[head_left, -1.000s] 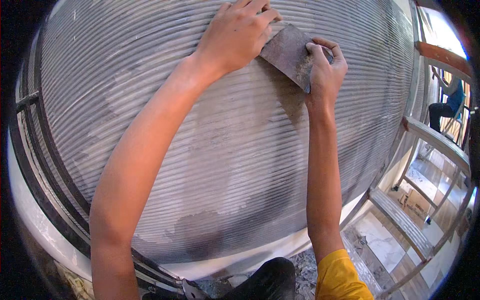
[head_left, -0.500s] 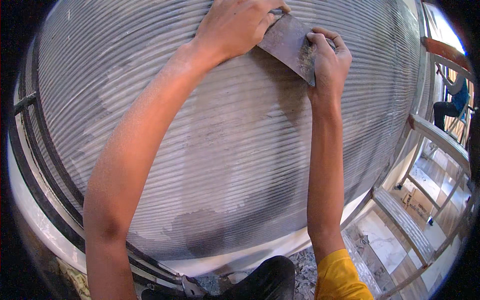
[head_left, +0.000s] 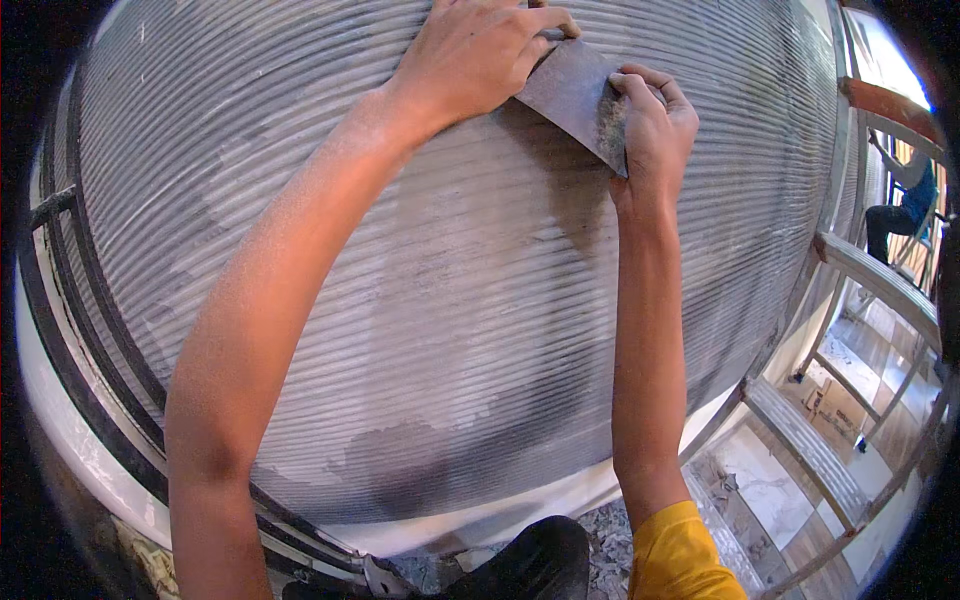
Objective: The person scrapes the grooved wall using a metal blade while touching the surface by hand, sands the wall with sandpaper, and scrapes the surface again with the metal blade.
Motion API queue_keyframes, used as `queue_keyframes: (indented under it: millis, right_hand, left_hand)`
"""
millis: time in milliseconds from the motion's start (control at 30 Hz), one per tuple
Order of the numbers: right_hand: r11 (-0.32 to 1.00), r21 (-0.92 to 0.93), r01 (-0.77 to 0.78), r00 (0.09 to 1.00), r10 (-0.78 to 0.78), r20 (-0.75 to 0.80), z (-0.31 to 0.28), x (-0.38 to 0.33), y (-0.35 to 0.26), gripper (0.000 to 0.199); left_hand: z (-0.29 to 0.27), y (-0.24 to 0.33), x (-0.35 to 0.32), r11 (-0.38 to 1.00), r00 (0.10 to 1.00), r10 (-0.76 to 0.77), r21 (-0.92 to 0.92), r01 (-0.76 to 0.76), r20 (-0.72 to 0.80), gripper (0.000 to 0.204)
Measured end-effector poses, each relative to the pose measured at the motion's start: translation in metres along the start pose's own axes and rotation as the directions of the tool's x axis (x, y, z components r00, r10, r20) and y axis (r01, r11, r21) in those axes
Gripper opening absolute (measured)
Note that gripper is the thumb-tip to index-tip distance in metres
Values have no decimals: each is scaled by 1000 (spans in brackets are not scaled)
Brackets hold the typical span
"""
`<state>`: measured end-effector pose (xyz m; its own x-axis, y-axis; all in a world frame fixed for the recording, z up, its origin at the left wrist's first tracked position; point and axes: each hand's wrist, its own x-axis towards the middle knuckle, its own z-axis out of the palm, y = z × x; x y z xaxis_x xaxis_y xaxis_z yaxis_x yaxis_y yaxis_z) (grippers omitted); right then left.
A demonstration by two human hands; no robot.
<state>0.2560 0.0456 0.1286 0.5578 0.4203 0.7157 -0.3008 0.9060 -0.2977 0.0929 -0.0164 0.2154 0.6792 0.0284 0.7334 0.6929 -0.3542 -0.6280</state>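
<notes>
The right hand (head_left: 655, 140) pinches the dark sheet (head_left: 573, 92) by its edge; the left hand (head_left: 470, 55) meets the opposite edge, clamped or not, can't tell. Sheet between both grips, ribbed wall (head_left: 480, 250) behind! Looks light, springy, probably gritty: opposite edges suit holding.

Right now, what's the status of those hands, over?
Right hand pinching sheet by its right side. Left hand at sheet's upper-left edge, grip unclear. Sheet before ridged wall. Ladder right, clear of hands.
</notes>
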Motion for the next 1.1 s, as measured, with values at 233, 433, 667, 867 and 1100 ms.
queue_keyframes:
  millis: [233,433,667,867,1100]
  right_hand:
    - [998,20,66,997,-66,-29,0,-2,6,18]
    - [994,14,105,994,-104,-43,-1,-5,4,19]
    - [999,50,13,1000,-14,16,-2,-5,1,20]
    - [1000,20,17,1000,-18,9,1,-6,-2,18]
    - [991,23,-135,991,134,25,4,-2,-15,19]
  left_hand:
    - [5,-3,0,999,997,31,46,-28,-68,30]
    - [-3,0,1,999,1000,-10,-51,10,0,30]
    - [-1,1,1,1000,1000,1,-27,-2,-30,31]
    - [1,-1,1,1000,1000,4,-9,-4,-30,30]
    - [-3,-4,5,997,999,-12,-78,14,34,29]
